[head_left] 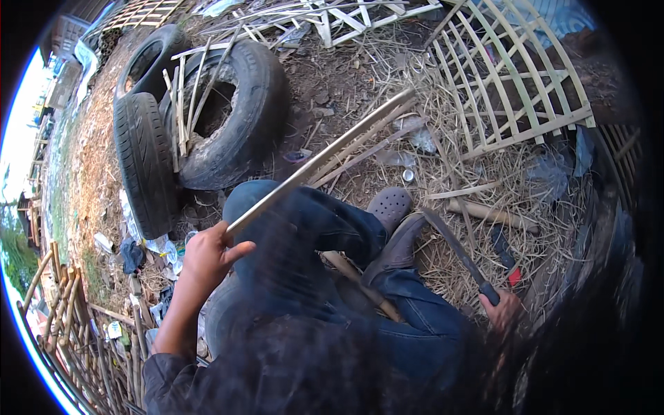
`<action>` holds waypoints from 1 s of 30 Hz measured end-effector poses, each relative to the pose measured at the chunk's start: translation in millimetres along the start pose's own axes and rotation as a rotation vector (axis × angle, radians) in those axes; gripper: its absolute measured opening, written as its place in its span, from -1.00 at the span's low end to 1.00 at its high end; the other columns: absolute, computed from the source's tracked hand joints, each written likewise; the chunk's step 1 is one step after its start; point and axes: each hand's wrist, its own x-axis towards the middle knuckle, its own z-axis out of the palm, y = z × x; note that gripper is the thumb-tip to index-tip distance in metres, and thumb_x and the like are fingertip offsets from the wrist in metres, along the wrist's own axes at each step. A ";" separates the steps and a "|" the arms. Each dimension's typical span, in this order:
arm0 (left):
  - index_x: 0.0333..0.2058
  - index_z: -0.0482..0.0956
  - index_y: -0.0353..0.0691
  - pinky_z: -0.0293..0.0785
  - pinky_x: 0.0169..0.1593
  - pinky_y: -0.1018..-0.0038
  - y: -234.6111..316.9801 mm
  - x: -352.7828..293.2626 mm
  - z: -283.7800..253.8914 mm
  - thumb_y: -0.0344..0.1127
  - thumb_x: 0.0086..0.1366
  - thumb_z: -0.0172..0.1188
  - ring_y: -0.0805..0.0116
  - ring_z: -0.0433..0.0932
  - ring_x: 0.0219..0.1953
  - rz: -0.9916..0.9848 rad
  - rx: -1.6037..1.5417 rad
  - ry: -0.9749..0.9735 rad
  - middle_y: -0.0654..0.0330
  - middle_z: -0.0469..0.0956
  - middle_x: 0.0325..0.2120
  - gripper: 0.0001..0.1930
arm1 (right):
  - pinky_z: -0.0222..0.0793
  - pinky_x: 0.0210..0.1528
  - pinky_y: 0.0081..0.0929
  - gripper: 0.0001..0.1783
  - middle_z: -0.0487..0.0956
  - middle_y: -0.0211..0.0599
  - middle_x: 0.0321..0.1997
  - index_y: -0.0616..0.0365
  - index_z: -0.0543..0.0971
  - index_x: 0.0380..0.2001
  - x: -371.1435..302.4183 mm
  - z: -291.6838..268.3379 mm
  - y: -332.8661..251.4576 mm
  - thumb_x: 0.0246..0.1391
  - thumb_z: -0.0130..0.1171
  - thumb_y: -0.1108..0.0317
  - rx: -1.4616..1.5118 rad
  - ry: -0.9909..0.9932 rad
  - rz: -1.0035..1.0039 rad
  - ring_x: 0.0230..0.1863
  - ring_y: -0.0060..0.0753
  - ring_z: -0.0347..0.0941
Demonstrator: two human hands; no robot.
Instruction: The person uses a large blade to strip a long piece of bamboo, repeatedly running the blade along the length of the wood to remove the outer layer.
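My left hand [206, 257] is closed around the lower end of a long, flat bamboo strip [321, 158]. The strip slants up and away to the right, above my bent knee. In my right hand [506, 311], low on the right, is the dark handle of a machete [454, 247]. Its blade points up and left, and its tip is near my shoe [408, 243]. A gap separates blade and strip. Parts of my right hand's fingers are hidden behind the handle.
Old tyres [259, 104] stand at the left, with thin bamboo strips [181, 114] leaning on one. A woven bamboo lattice panel [515, 83] lies far right. Shavings [443, 270], a bamboo stick [494, 216] and a small can [408, 176] are scattered on the ground.
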 end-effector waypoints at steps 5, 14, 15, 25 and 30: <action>-0.46 0.31 -0.30 0.24 -0.48 0.26 11.0 22.9 5.1 0.17 0.10 0.26 0.08 0.30 -0.62 0.098 0.029 0.122 0.03 0.27 -0.70 -0.42 | 0.35 -0.47 -0.21 -0.50 0.51 0.02 -0.67 0.26 0.64 -0.51 -42.3 7.2 44.1 -0.24 0.39 -0.04 0.032 -0.065 0.187 -0.57 0.09 0.48; -0.55 0.51 -0.33 0.28 -0.49 0.29 2.9 58.8 -14.7 0.13 0.26 0.06 0.13 0.44 -0.65 0.044 0.188 0.126 0.01 0.34 -0.76 -0.46 | 0.34 -0.48 -0.38 -0.59 0.55 -0.22 -0.67 0.32 0.63 -0.54 -72.0 69.5 105.1 -0.19 0.43 0.11 0.369 -0.457 0.504 -0.59 -0.50 0.49; -0.54 0.53 -0.32 0.28 -0.49 0.29 0.3 64.0 -15.3 0.11 0.28 0.04 0.14 0.45 -0.64 0.026 0.181 0.120 0.00 0.35 -0.76 -0.47 | 0.34 -0.49 -0.40 -0.60 0.55 -0.25 -0.67 0.33 0.62 -0.56 -79.5 87.8 116.3 -0.17 0.42 0.13 0.411 -0.444 0.524 -0.58 -0.57 0.46; -0.59 0.37 -0.40 0.17 -0.54 0.31 -47.6 139.3 7.2 0.12 0.37 -0.07 0.39 0.19 -0.68 0.163 -0.154 0.019 0.14 0.21 -0.79 -0.39 | 0.34 -0.48 -0.39 -0.60 0.54 -0.25 -0.67 0.33 0.62 -0.55 -70.3 140.4 96.8 -0.16 0.41 0.13 0.549 -0.442 0.557 -0.58 -0.55 0.46; -0.52 0.47 -0.39 0.19 -0.55 0.45 -64.6 177.2 81.0 0.02 0.40 -0.03 0.57 0.23 -0.62 0.187 -0.295 -0.211 0.36 0.28 -0.73 -0.48 | 0.34 -0.48 -0.39 -0.60 0.54 -0.26 -0.67 0.32 0.62 -0.55 -71.7 145.2 83.3 -0.15 0.41 0.13 0.568 -0.438 0.567 -0.58 -0.53 0.46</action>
